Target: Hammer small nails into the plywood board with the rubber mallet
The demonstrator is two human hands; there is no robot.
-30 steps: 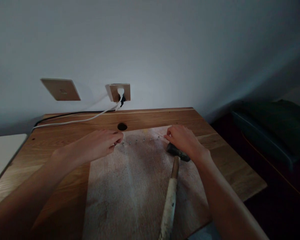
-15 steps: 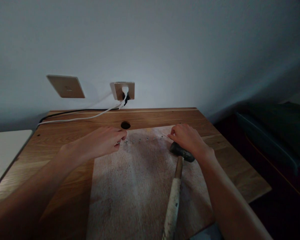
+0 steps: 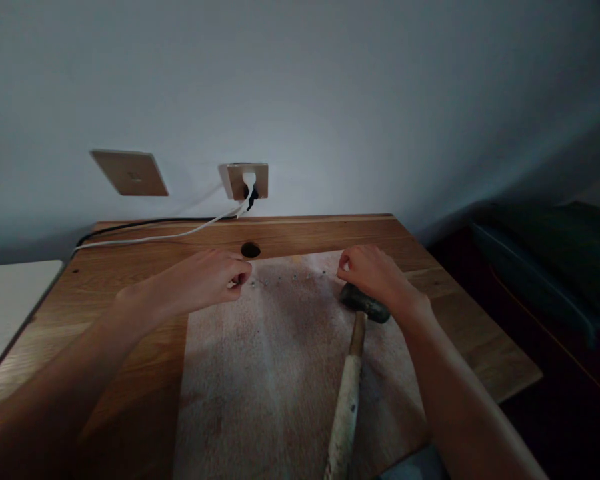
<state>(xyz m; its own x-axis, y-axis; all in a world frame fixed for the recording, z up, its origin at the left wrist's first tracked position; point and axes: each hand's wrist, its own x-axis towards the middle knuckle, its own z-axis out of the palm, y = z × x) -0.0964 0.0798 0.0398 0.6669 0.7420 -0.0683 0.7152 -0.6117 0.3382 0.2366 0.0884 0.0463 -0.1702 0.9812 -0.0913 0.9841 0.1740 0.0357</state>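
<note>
A pale wooden board lies in front of me, with a row of several small nails along its far part. My left hand is at the board's far left corner, thumb and fingers pinched together at the left end of the row; whatever is in the pinch is hidden. At the far right corner, my right hand is also closed in a pinch, just right of the last visible nail; its contents do not show. A hammer with a dark head and worn whitish handle rests on the board, its head beside my right wrist.
Beneath the board is a wooden tabletop with a round cable hole. A wall socket holds plugs with a white cable and a black cable. A grey object shows under the board's near right edge.
The fingers of my left hand have closed together more tightly. My right hand has shifted very slightly, its fingertips curled in more. The hammer and board stay in place.
</note>
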